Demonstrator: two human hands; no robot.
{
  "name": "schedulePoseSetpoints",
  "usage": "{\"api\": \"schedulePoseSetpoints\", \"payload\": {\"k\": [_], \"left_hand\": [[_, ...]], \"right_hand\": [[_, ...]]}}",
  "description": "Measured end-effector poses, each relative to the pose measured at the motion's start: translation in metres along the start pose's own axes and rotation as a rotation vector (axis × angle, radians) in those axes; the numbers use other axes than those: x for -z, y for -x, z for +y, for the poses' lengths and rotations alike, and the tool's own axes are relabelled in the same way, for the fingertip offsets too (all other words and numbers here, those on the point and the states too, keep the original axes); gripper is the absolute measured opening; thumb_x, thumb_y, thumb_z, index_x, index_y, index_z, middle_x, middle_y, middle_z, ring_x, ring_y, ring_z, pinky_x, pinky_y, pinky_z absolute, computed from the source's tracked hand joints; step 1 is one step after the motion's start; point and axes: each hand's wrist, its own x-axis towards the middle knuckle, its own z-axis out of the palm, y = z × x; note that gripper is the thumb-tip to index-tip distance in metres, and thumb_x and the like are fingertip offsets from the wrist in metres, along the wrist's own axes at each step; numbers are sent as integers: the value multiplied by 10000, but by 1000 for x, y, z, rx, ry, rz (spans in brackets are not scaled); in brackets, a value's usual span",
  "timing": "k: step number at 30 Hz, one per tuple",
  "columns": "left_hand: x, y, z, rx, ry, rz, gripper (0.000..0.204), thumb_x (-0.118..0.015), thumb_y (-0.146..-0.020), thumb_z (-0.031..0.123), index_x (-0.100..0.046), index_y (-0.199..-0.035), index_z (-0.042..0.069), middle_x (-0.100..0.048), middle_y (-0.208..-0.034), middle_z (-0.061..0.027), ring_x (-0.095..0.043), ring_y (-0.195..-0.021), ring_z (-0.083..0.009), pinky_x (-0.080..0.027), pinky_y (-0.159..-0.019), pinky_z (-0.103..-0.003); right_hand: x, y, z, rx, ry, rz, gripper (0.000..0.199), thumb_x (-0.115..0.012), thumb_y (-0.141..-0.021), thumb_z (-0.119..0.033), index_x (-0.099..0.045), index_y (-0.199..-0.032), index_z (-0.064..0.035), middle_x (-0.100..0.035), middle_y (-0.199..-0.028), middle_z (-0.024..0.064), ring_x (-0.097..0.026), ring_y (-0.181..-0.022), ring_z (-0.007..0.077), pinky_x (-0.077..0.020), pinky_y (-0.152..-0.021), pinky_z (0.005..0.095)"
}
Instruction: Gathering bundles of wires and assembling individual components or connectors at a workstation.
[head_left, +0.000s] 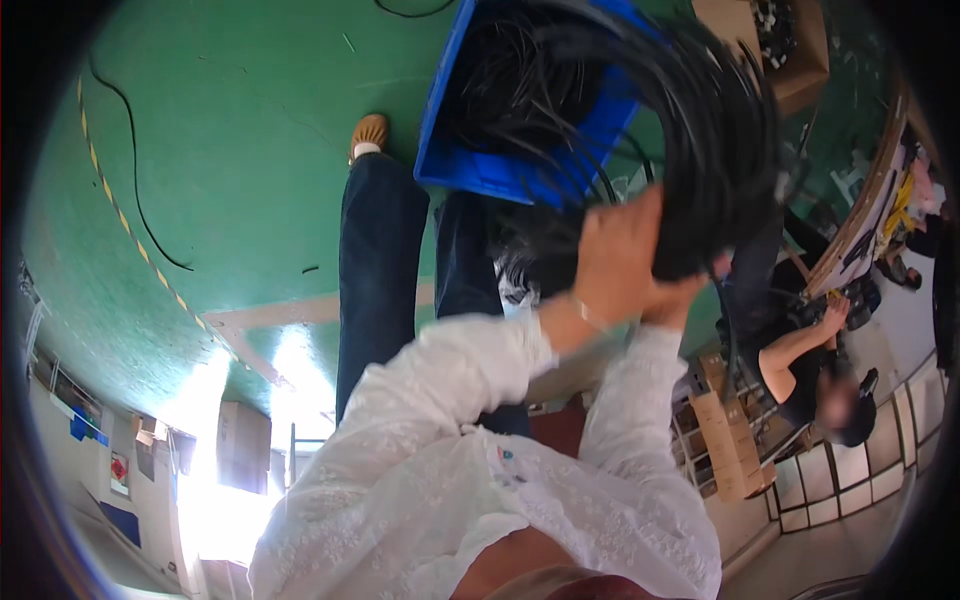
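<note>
White shirt nearest; beyond it the right hand seems closed around a black cable bundle beside the blue crate — the left hand touches it, grip unclear. One bundle looks gathered — loose black cables remain inside the crate

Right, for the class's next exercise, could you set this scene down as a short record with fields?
Left hand: on the lower part of a bundle of black cables, gripping it
Right hand: at the bundle's lower end, partly hidden; grip unclear
Bundle: looped, blurred, overlapping the bin in view
Bin: blue bin, more black cables inside
Floor: green; loose black cable at left
Upper right: open cardboard box
Far right: co-worker in dark clothing
</note>
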Motion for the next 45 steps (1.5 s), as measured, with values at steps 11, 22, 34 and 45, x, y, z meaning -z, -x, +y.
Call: {"api": "schedulePoseSetpoints", "payload": {"k": [11,22,34,45], "left_hand": [[29,0,-65,253,47,-211,1140,-853,-552,470,-399,-1436,-88,-625,-1049,-200,-614,-924,-376,-456,-864,-457],[52,-11,-23,383,217,-292,1305,-876,-556,623,-335,-1488,-114,-595,-1262,-279,-615,-1107,-424,-478,-952,-454],[87,30,93,174,229,-213,1270,-898,-549,517,-319,-1525,-55,-606,-1271,-255,-619,-1130,-390,-469,-999,-459],[43,-6,3,177,185,-250,1275,-902,-524,504,-323,-1526,-31,-668,-1154,-205,-669,-1022,-377,-513,-904,-432]], "right_hand": [[32,14,46,-15,424,273,777,-432,-963,-560,-354,-1558,-67,-388,-1594,137,-400,-1446,329,-297,-1229,466],[54,23,22,-130,-371,-412,838,-480,-973,-570,-263,-1590,-47,-322,-1627,143,-356,-1474,323,-265,-1239,479],[-71,122,-29,304,318,20,1203,-560,-737,-874,-262,-1599,-90,-287,-1644,131,-327,-1482,338,-244,-1249,455],[24,41,5,308,421,148,895,-350,-977,-741,-273,-1595,-99,-343,-1622,90,-387,-1458,279,-280,-1231,436]]}}
